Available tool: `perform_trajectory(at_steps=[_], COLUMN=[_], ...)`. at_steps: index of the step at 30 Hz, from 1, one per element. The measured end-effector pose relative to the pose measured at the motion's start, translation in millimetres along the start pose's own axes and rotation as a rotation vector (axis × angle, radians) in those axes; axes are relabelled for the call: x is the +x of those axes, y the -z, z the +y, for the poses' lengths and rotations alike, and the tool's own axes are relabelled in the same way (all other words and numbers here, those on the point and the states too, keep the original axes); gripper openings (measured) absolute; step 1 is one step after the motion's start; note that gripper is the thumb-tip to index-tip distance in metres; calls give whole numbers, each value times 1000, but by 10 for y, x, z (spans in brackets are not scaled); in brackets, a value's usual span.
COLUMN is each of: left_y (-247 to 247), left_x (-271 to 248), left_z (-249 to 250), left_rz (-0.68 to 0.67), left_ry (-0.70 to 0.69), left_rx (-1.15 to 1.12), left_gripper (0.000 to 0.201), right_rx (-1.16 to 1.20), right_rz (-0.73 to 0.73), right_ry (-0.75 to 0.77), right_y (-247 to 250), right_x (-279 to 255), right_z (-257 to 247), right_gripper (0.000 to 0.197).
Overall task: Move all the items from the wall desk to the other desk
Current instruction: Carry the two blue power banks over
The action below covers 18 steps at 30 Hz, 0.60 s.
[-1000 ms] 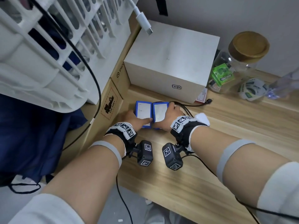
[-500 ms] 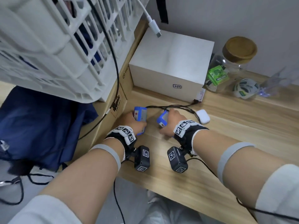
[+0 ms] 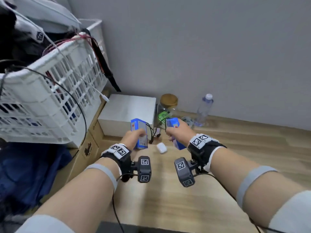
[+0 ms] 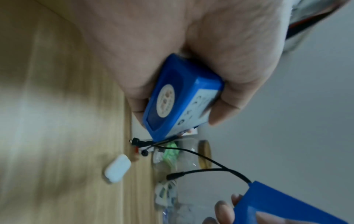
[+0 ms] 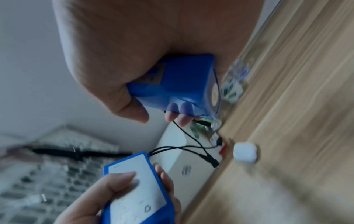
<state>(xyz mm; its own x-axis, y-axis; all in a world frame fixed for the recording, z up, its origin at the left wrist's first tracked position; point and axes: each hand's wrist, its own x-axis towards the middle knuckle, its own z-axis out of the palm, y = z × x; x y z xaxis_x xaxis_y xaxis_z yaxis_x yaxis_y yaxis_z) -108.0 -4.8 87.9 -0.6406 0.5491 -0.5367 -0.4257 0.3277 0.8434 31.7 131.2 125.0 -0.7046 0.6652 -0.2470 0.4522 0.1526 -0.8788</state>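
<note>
My left hand (image 3: 134, 137) grips a blue battery pack (image 3: 139, 130) with a white label, lifted above the wooden wall desk (image 3: 235, 148); the pack (image 4: 182, 97) fills the left wrist view. My right hand (image 3: 178, 132) grips a second blue battery pack (image 3: 171, 122), also held in the air, its body (image 5: 178, 84) close in the right wrist view. Thin black leads with plugs (image 3: 152, 132) hang from both packs. A white earbud case (image 3: 161, 147) lies on the desk between my hands.
A white box (image 3: 127, 111) stands against the wall. Beside it are a glass jar with a wooden lid (image 3: 168, 105), a small round item (image 3: 188, 121) and a clear water bottle (image 3: 204, 110). A white basket (image 3: 50, 101) full of cables sits on cardboard boxes at the left.
Both hands have lifted the two blue battery packs off the desk and moved them apart. The head view has risen and pulled back from the desk.
</note>
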Motion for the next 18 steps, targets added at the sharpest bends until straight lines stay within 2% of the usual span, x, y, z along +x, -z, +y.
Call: perform_trajectory(at_steps=[2, 6, 10, 15, 18], left_y=[-363, -1229, -2404, -3916, -4692], left_x=[-311, -763, -1319, -1929, -2267], left_z=[168, 274, 203, -140, -380], left_rz=[-99, -287, -444, -630, -739], left_ry=[-31, -63, -38, -40, -28], left_rx=[-101, -153, -115, 33, 100], left_gripper=[38, 55, 75, 104, 98], right_rx=[76, 284, 346, 350, 384], right_rz=[54, 159, 256, 488, 617], right_ry=[2, -3, -40, -133, -185], right_y=[373, 1219, 2228, 3392, 3923], right_x=[-214, -822, -1588, -2570, -3139], right_z=[28, 299, 789, 1444, 1860], right_gripper=[19, 17, 49, 89, 87])
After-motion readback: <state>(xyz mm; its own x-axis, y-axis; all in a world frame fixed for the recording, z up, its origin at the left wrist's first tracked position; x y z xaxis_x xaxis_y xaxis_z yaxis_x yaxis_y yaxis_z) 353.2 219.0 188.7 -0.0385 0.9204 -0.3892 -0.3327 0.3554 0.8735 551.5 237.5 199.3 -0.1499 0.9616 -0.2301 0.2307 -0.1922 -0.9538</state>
